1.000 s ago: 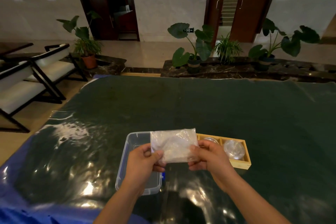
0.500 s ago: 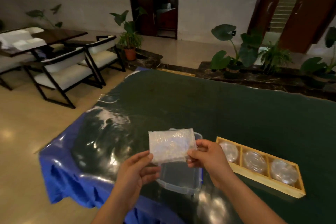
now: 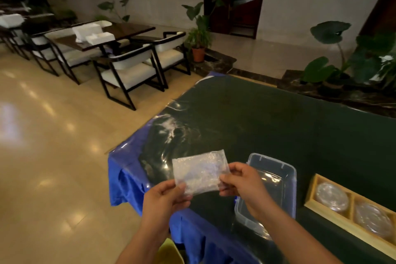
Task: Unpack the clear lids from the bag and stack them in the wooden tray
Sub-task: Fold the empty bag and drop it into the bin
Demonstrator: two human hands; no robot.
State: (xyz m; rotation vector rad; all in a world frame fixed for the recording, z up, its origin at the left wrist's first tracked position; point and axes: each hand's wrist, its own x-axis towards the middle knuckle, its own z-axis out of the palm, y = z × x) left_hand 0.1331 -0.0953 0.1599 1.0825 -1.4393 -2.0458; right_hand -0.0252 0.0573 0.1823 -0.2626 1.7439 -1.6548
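Note:
A small crinkled clear plastic bag (image 3: 198, 171) is held up flat in front of me, above the table's left corner. My left hand (image 3: 166, 198) pinches its lower left corner. My right hand (image 3: 241, 180) pinches its right edge. What the bag holds cannot be made out. At the right stands the wooden tray (image 3: 310, 194) with compartments; clear round lids (image 3: 331, 197) lie in the two compartments that I see. The tray runs off the frame's right edge.
A clear plastic tub (image 3: 288, 178) stands between my right hand and the tray. The table carries a dark green cover (image 3: 267, 118) over a blue cloth (image 3: 126, 180). Chairs (image 3: 128, 70) and a dark table stand on the shiny floor at left; potted plants (image 3: 198, 34) beyond.
The view has swung left, so the tub and tray have slid to the right of the frame. Both hands have kept hold of the bag, now over the table's left corner.

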